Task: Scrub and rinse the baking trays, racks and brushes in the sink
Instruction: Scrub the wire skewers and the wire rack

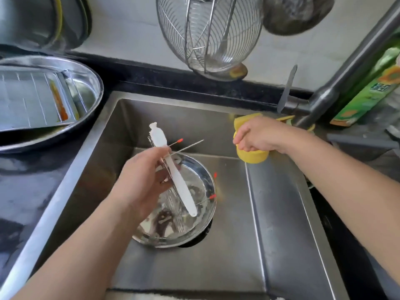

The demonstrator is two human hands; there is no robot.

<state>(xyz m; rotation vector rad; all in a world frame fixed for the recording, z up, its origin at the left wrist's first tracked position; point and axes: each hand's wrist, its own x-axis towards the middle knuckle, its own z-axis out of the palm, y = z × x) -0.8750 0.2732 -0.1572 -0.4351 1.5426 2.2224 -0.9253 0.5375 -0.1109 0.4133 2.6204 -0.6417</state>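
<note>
The left hand is held over the sink, its grip clamped on a white brush together with a thin wire rack — the brush head points up and away, toward the back wall of the sink, and the handle slants down toward the person. The rack's wires stick out to the right of the fingers, some ending in small red tips.

Right under that hand a round steel pan sits on the sink floor over the drain, wet, with dark smears inside.

The right hand is at the back right of the sink, near the foot of the dark tap, its grip closed around a yellow sponge that bulges out above and below the fingers.

On the dark table left of the sink, a big round steel basin holds a flat baking tray leaning in it, with an orange streak along one edge. A wire basket hangs on the wall above the sink. A green bottle stands behind the tap on the right.
</note>
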